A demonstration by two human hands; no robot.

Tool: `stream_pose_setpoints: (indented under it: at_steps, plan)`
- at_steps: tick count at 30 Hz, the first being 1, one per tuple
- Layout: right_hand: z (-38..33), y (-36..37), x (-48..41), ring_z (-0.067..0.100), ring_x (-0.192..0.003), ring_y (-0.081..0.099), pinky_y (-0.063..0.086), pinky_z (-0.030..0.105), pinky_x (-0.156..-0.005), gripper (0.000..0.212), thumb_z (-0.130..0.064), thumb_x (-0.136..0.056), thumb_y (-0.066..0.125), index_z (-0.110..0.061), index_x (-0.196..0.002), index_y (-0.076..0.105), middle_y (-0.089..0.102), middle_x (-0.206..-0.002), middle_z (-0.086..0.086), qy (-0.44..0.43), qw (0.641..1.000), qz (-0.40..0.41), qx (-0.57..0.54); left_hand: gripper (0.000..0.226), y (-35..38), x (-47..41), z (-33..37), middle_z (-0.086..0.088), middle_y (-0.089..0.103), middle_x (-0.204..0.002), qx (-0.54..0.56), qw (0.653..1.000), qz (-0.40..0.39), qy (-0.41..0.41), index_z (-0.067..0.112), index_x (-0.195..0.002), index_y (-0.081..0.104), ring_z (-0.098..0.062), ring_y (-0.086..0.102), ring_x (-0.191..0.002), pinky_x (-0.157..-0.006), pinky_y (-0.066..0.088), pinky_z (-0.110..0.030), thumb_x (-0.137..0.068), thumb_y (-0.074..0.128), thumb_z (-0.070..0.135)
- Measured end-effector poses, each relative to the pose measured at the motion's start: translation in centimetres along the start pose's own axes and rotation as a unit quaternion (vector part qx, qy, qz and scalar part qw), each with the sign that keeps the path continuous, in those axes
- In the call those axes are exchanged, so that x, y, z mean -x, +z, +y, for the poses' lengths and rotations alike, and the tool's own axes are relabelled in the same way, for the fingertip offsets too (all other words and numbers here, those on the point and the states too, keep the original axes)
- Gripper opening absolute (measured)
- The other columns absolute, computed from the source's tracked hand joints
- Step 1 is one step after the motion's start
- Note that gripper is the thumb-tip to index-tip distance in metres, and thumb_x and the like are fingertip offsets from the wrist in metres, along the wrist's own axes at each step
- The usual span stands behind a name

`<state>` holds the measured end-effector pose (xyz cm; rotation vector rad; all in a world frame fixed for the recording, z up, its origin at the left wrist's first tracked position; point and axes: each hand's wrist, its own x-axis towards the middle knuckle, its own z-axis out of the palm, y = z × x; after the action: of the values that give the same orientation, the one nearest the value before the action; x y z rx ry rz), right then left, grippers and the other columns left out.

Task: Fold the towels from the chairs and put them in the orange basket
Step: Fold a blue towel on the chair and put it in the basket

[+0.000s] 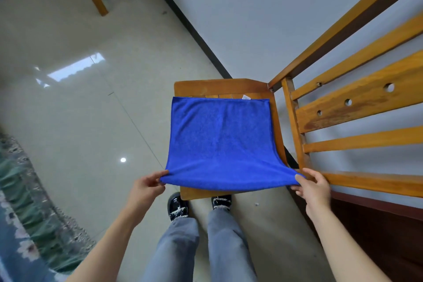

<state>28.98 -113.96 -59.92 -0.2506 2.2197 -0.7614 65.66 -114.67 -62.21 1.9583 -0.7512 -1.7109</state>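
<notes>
Left hand (147,184) pinching near-left corner of blue towel (220,142); right hand (312,186) pinching near-right corner. Towel spread flat over wooden chair (225,87) seat, near edge lifted off the front. Glossy tile floor (91,98) open to the left. White wall (263,18) far side. Slatted wooden frame (357,103) tight against chair's right, touching right hand. Patterned rug (23,201) near left.

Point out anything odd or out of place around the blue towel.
Nothing stands out. The blue towel lies flat on the wooden chair, near corners pinched by the left hand and right hand. No orange basket in view.
</notes>
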Motion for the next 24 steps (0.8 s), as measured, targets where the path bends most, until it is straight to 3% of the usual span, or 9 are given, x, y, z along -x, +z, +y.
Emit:
stream_pose_setpoints:
  at_steps: [3,7,10,12,14,16,20,22,24]
  plan:
    - [-1.0,0.9,-0.6,0.021,-0.057,0.058,0.045,0.025,-0.050,0.023,-0.002,-0.088,0.057,-0.015,-0.107,0.054,0.061,-0.087,0.011,-0.018,1.000,0.010,-0.002,0.031,-0.1,-1.3,0.3,0.004,0.046,-0.055,-0.070,0.995,0.032,0.055,0.013,-0.096,0.068,-0.001,0.039,-0.044,-0.047,0.032,-0.008,-0.084,0.052,-0.011]
    - [-2.2,2.6,-2.0,0.010,-0.044,0.060,0.043,0.019,-0.043,0.012,-0.007,-0.090,0.056,-0.012,-0.102,0.058,0.062,-0.075,0.009,0.039,0.998,0.002,-0.044,0.019,-0.7,-3.1,0.6,-0.005,0.061,-0.073,-0.082,0.994,0.059,0.049,0.012,-0.085,0.068,-0.018,0.050,-0.070,-0.063,0.040,-0.026,-0.088,0.054,0.000]
    - [-3.6,4.6,-3.7,0.005,-0.039,0.060,0.042,0.020,-0.045,0.009,-0.011,-0.090,0.058,-0.010,-0.099,0.059,0.064,-0.074,0.009,0.052,0.997,-0.026,-0.057,0.020,-0.5,-4.5,1.6,-0.002,0.060,-0.081,-0.082,0.992,0.083,0.050,0.015,-0.085,0.065,-0.018,0.051,-0.072,-0.063,0.039,-0.024,-0.087,0.054,-0.001]
    - [-4.5,6.1,-5.0,0.010,-0.046,0.064,0.042,0.020,-0.046,0.009,-0.012,-0.089,0.060,-0.008,-0.098,0.059,0.065,-0.077,0.009,0.050,0.997,-0.032,-0.045,0.024,0.3,-5.7,1.9,-0.002,0.056,-0.094,-0.121,0.990,0.058,0.041,0.018,-0.099,0.062,-0.020,0.051,-0.086,-0.064,0.041,-0.024,-0.084,0.059,0.000]
    - [-4.9,7.3,-6.1,0.014,-0.058,0.064,0.042,0.020,-0.047,0.012,-0.013,-0.089,0.060,-0.007,-0.100,0.059,0.066,-0.083,0.010,0.051,0.998,-0.029,-0.030,0.048,1.9,-6.7,1.3,-0.005,0.051,-0.118,-0.229,0.973,-0.007,0.032,0.016,-0.124,0.053,-0.021,0.048,-0.108,-0.082,0.045,-0.030,-0.080,0.068,0.008]
    - [-4.9,8.1,-7.2,0.015,-0.063,0.063,0.042,0.019,-0.048,0.016,-0.015,-0.090,0.060,-0.005,-0.102,0.059,0.066,-0.089,0.011,0.056,0.998,-0.034,-0.010,0.072,3.8,-7.7,0.4,-0.005,0.042,-0.135,-0.315,0.947,-0.049,0.033,0.017,-0.139,0.038,-0.023,0.041,-0.124,-0.100,0.037,-0.033,-0.077,0.074,0.019]
    - [-4.2,8.5,-8.4,0.016,-0.067,0.064,0.042,0.021,-0.049,0.021,-0.018,-0.089,0.061,-0.004,-0.105,0.060,0.067,-0.088,0.009,0.061,0.996,-0.056,0.027,0.075,5.6,-10.5,0.5,-0.011,0.038,-0.143,-0.241,0.968,0.062,-0.045,0.016,-0.144,0.029,-0.029,0.039,-0.129,-0.102,0.040,-0.042,-0.081,0.069,0.024]
    - [-4.2,8.4,-8.7,0.017,-0.071,0.064,0.042,0.021,-0.050,0.023,-0.019,-0.089,0.062,-0.004,-0.107,0.059,0.067,-0.093,0.009,0.052,0.995,-0.070,0.043,0.067,5.4,-11.5,0.9,-0.015,0.042,-0.140,-0.194,0.969,0.105,-0.111,0.014,-0.142,0.032,-0.033,0.044,-0.125,-0.098,0.045,-0.046,-0.084,0.066,0.021]
    - [-4.2,8.2,-8.9,0.021,-0.076,0.065,0.044,0.022,-0.052,0.025,-0.018,-0.088,0.062,-0.004,-0.110,0.059,0.067,-0.098,0.010,0.053,0.993,-0.088,0.062,0.049,5.5,-11.6,1.5,-0.016,0.055,-0.128,-0.151,0.970,0.128,-0.142,0.011,-0.132,0.046,-0.032,0.055,-0.110,-0.091,0.050,-0.044,-0.086,0.061,0.013]
